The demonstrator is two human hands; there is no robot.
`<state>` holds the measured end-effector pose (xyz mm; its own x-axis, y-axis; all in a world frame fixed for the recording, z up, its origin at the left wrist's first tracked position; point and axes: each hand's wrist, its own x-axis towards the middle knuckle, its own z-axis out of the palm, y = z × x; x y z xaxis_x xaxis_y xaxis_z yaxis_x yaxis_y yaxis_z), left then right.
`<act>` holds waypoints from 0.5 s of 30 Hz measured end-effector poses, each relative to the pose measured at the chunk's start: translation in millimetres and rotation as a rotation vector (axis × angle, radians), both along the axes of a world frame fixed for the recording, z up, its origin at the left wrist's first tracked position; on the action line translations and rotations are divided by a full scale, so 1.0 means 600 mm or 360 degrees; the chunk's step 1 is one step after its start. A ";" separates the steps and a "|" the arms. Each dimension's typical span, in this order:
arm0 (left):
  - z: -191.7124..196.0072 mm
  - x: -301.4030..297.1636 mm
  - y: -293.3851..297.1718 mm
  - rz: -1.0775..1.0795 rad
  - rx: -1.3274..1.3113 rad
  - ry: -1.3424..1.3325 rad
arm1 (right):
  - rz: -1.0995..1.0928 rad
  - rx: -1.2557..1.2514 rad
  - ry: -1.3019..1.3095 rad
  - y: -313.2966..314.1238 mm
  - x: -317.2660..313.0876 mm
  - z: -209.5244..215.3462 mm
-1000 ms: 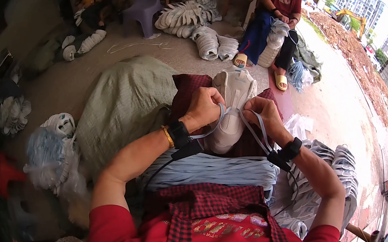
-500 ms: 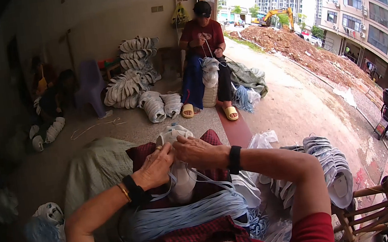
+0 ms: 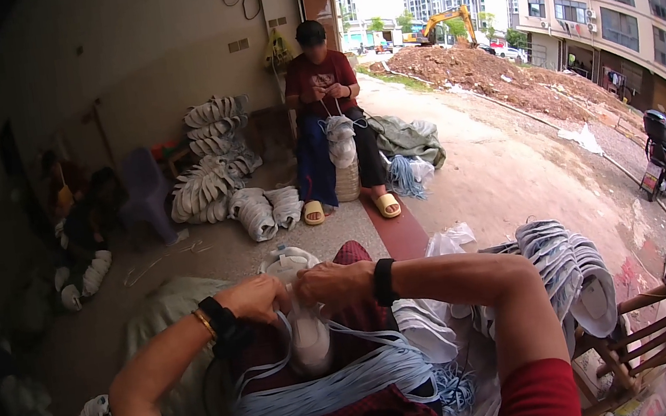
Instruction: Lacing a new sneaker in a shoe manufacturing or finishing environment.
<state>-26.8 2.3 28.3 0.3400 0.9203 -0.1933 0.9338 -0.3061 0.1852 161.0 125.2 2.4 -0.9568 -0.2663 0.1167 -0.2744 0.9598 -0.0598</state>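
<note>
A white shoe upper (image 3: pixel 312 347) with a pale blue lace lies lengthwise in front of me, on a dark red checked cloth (image 3: pixel 349 256). My left hand (image 3: pixel 254 299) is closed at its left side, fingers curled round a lace I see only in part. On the other side my right hand (image 3: pixel 333 284) pinches at the lacing, its fingertips close to the left ones. Loose lace ends run down from both hands. Across my lap lies a thick bundle of light blue shoelaces (image 3: pixel 331 383). My hands hide the middle of the shoe.
Stacked shoe uppers (image 3: pixel 563 262) and a wooden stool (image 3: pixel 647 326) stand at my right. Ahead, a seated person (image 3: pixel 323 83) works laces on another shoe. More shoe uppers (image 3: pixel 208 182) are piled by a purple chair (image 3: pixel 146 190). A green-grey sack (image 3: pixel 170 313) lies to the left.
The whole view has shifted, with the background now lower and further left. My hands stay close together at the shoe, the left slightly lower. The seated person's hands have come together.
</note>
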 end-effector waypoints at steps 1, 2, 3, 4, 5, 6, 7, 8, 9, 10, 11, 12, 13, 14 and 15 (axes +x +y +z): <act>0.003 0.003 -0.002 0.0048 -0.0041 -0.0046 | -0.0002 0.0007 0.0009 0.002 0.000 0.004; 0.006 0.006 -0.002 0.0096 -0.0083 -0.0094 | -0.0072 -0.0114 -0.0097 0.004 0.001 0.006; 0.010 0.006 -0.003 0.0096 -0.0080 -0.0088 | -0.0139 -0.0238 -0.0205 0.000 0.004 0.013; 0.012 0.006 -0.003 0.0081 -0.0051 -0.0093 | -0.0138 -0.0237 -0.0203 -0.001 0.002 0.020; 0.014 0.007 -0.005 0.0065 -0.0024 -0.0101 | -0.0132 -0.0184 -0.0208 -0.001 -0.003 0.029; 0.017 0.011 -0.005 0.0057 -0.0026 -0.0100 | -0.0134 -0.0133 -0.0213 0.003 -0.008 0.034; 0.022 0.018 -0.006 0.0116 -0.0019 -0.0070 | -0.0141 -0.0137 -0.0214 0.006 -0.011 0.034; 0.023 0.022 -0.006 0.0175 -0.0014 -0.0041 | -0.0117 -0.0090 -0.0169 0.009 -0.014 0.033; 0.014 0.017 -0.008 0.0180 -0.0017 -0.0045 | -0.0081 -0.0039 -0.0126 0.010 -0.016 0.030; -0.002 0.008 -0.012 0.0157 0.0145 -0.0080 | -0.0075 -0.0042 -0.0132 0.012 -0.015 0.025; -0.015 0.005 -0.018 0.0135 0.0306 -0.0115 | -0.0186 -0.0127 -0.0095 0.013 -0.013 0.020; -0.022 0.007 -0.022 0.0135 0.0302 -0.0120 | -0.0306 -0.0211 -0.0058 0.014 -0.010 0.019; -0.029 0.009 -0.026 0.0155 0.0451 -0.0182 | -0.0307 -0.0214 -0.0062 0.012 -0.008 0.018; -0.036 0.012 -0.032 0.0176 0.0600 -0.0243 | -0.0416 -0.0166 -0.0137 0.009 -0.007 0.016; -0.045 0.014 -0.039 0.0178 0.0597 -0.0243 | -0.0524 -0.0117 -0.0209 0.007 -0.007 0.017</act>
<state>-18.3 -21.1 1.0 0.2331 0.9502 0.2069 0.9355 -0.2772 0.2192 156.8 129.5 12.4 -0.9980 0.0629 -0.0054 0.0630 0.9873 -0.1459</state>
